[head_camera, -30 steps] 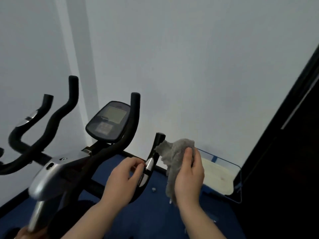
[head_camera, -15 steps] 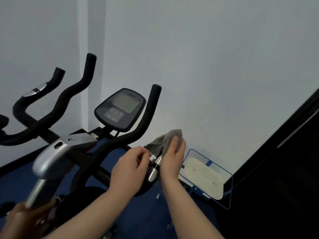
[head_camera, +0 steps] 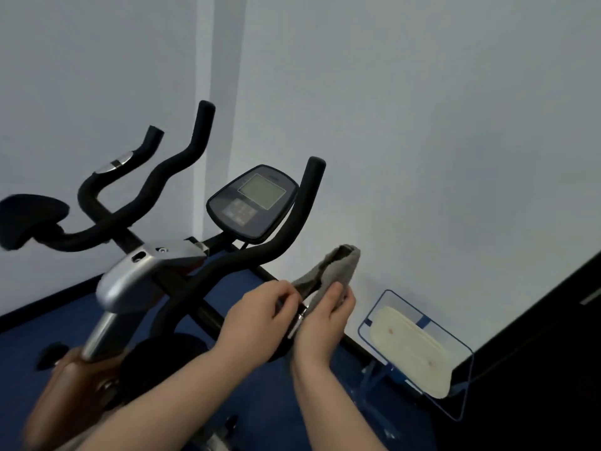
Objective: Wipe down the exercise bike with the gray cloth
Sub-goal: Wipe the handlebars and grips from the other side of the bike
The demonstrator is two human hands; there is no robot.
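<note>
I see my right hand (head_camera: 325,320) wrapping the gray cloth (head_camera: 335,268) over the short inner grip of the exercise bike (head_camera: 136,275), fingers curled around cloth and bar. My left hand (head_camera: 260,317) pinches the same grip just beside it, fingers bent, near the metal sensor strip (head_camera: 297,322). The console (head_camera: 253,203) sits above, between the tall handlebars (head_camera: 302,209). The white wall (head_camera: 422,125) lies close behind. On the blue floor (head_camera: 270,395), a framed panel (head_camera: 413,349) leans right of my hands.

gray cloth (head_camera: 338,268) draped over handlebar (head_camera: 299,323), both hands gripping
</note>
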